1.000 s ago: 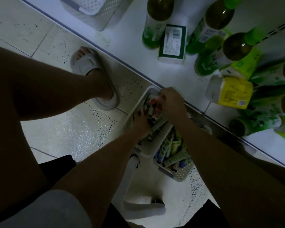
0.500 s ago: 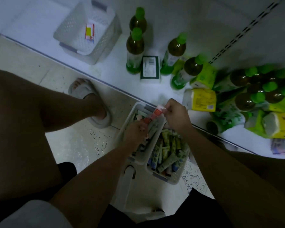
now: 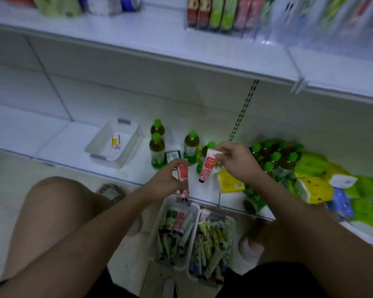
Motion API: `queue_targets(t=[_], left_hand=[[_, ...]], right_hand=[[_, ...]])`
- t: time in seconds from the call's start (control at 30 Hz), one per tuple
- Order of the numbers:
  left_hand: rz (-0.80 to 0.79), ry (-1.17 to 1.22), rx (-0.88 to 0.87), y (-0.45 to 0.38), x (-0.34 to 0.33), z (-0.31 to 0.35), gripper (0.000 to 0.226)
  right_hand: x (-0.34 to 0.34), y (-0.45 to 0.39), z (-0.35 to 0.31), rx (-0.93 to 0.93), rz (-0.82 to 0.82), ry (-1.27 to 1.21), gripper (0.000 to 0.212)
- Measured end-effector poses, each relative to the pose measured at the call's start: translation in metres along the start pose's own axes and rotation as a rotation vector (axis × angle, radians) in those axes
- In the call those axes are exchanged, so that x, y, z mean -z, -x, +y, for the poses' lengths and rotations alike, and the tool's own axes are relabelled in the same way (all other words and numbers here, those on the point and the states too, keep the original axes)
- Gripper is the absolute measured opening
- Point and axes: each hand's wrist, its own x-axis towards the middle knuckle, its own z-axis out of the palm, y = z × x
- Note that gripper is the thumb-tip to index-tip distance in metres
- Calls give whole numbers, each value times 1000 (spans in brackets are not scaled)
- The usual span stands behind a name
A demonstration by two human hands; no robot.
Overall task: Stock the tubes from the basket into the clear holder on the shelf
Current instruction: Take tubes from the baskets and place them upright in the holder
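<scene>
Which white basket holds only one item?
The white basket on the bottom shelf, left of the green bottles: only a small red-and-yellow pack inside. The two floor baskets by the person's legs are packed with tubes.

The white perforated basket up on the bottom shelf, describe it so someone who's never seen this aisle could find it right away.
Start at the bottom white shelf and look left of the green-capped bottles. There sits the white perforated basket with grey handles. Unlike the two tube-filled baskets on the floor, it holds only one small red and yellow packet.
</scene>
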Motion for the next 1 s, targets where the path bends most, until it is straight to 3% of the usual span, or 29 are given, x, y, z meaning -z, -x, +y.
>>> queue_targets(t=[0.17,0.3,0.47,0.73,1.0], left_hand=[[39,-59,-206,15,31,87,11],[39,-44,-310,29,42,146,13],[17,-21,-421,35,55,219,36],[109,-84,-556,24,87,318,10],[161,-104,-564,-14,122,361,8]], right_hand=[[53,12,-50,86,120,-81,26],[95,23,-85,194,204,-103,24],[149,37,-125,254,231,-111,19],[226,28,-176,233,239,-2,14],[261,-12,-200,204,323,208,17]])
